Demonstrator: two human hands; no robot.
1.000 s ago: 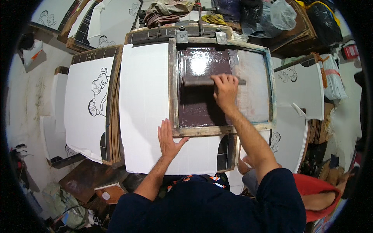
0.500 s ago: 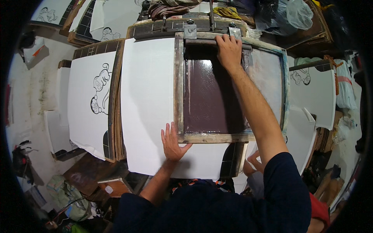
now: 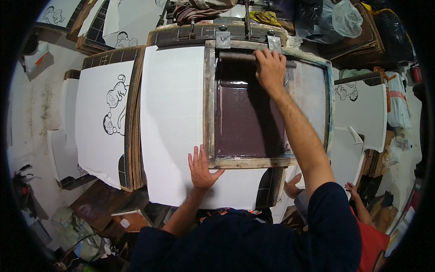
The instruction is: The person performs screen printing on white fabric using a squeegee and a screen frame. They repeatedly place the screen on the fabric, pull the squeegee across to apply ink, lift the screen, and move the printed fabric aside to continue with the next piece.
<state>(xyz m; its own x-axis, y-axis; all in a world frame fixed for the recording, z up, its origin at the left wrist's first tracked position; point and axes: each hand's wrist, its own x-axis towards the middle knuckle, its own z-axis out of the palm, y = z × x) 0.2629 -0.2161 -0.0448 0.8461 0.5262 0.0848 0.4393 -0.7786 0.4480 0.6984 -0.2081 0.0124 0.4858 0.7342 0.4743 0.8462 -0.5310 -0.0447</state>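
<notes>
A wooden screen-printing frame with a dark purple-brown mesh lies over white fabric. Near the far end of the mesh, my right hand grips a dark squeegee from above, fingers wrapped over its bar. A wet, shiny band shows just on the near side of the squeegee. My left hand rests with fingers spread on the fabric at the frame's near left corner, its fingertips and thumb close to the wood. What lies beneath the mesh is hidden.
Two metal clamps hold the frame's far edge. Boards with printed white fabric stand to the left, another printed piece to the right. Plastic bags sit at the far right. Another person's hand shows at lower right.
My right hand and the squeegee have come slightly nearer to me over the mesh. My left hand stays put. The other person's hand has come into sight at lower right.
</notes>
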